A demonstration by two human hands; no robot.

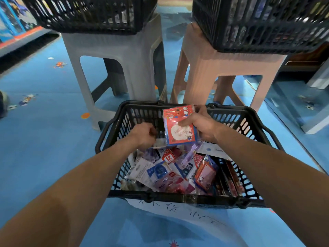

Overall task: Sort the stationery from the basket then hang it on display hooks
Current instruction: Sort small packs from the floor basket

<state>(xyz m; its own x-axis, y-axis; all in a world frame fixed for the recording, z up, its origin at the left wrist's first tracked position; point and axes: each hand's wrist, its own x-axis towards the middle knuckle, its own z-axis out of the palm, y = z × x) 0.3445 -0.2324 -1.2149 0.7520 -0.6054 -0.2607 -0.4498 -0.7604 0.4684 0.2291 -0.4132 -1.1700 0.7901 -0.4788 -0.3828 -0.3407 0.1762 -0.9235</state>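
A black plastic basket (249,114) stands on the blue floor, full of several packets of stationery (170,173) lying in a loose heap. My right hand (201,124) grips a red cartoon-cat packet (179,127) and holds it upright above the far side of the basket. My left hand (145,134) reaches into the far left part of the basket with fingers curled down onto a pale packet (159,144); whether it grips that packet is hidden.
A grey stool (115,50) and a pink stool (222,68) stand just beyond the basket, each bearing a black crate (89,16) (258,27). A white sheet with handwriting (178,211) lies under the basket's near edge. Shelving runs along the left and right.
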